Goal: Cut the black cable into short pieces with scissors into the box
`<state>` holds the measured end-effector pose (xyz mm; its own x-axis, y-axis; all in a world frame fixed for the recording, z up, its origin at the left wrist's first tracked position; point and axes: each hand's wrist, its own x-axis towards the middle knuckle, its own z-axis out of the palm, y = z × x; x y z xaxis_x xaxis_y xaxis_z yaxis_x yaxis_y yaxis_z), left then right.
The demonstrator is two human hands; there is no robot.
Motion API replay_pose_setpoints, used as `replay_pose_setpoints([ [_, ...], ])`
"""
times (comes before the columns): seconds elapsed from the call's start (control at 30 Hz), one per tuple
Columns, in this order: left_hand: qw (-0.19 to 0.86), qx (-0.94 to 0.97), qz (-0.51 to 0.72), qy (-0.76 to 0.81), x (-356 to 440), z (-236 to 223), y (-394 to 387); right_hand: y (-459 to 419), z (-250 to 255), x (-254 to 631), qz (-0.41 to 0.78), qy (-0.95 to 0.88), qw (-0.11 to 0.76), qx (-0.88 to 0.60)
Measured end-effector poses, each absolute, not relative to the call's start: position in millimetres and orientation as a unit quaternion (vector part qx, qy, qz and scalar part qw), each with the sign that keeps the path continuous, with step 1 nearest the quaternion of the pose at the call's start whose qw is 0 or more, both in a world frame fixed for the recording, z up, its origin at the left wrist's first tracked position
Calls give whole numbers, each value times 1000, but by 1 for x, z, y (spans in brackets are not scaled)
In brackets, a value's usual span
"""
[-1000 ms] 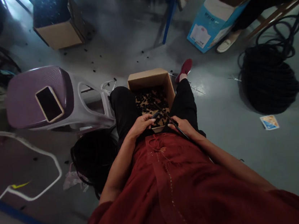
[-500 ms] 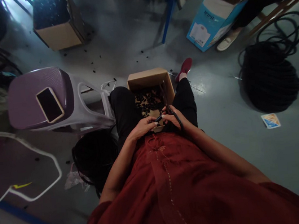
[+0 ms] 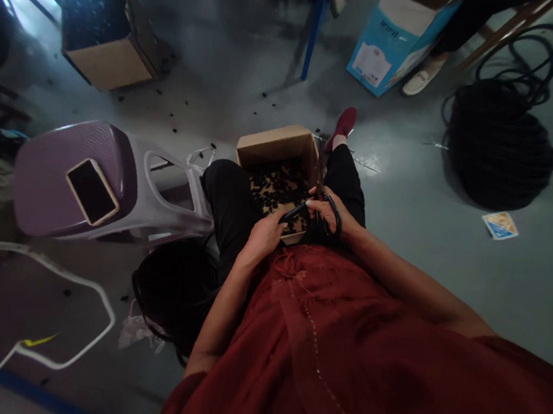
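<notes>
Over a small cardboard box between my knees, a short black cord-like piece stretches between both hands. My left hand is closed around one end of it. My right hand pinches the other end between thumb and finger. That same hand also carries scissors, with dark handles looped at the fingers and blades pointing away over the box's right side. Whether the blades are parted is too dark to tell. Many small black cut pieces lie inside the box.
At left stands a purple-topped stool bearing a phone. A dark bundle lies beside my left leg. On the right are a big coil of black cord and a blue box by another person's foot. Another carton stands far left.
My right hand has come to the black piece and now grips its far end. The scissors have swung from pointing left across the box to pointing away along its right side.
</notes>
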<state>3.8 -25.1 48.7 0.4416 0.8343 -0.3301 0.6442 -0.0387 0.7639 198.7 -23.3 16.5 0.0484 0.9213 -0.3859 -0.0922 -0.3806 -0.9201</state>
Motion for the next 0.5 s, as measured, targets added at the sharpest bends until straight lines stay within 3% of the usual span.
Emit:
replay_pose_setpoints([
  [0.17, 465, 711, 173, 499, 7, 36, -20, -21, 22, 197, 574, -371, 416, -600],
  [0.5, 697, 433, 302, 486, -8, 31, -13, -49, 22, 207, 542, -466, 326, -618],
])
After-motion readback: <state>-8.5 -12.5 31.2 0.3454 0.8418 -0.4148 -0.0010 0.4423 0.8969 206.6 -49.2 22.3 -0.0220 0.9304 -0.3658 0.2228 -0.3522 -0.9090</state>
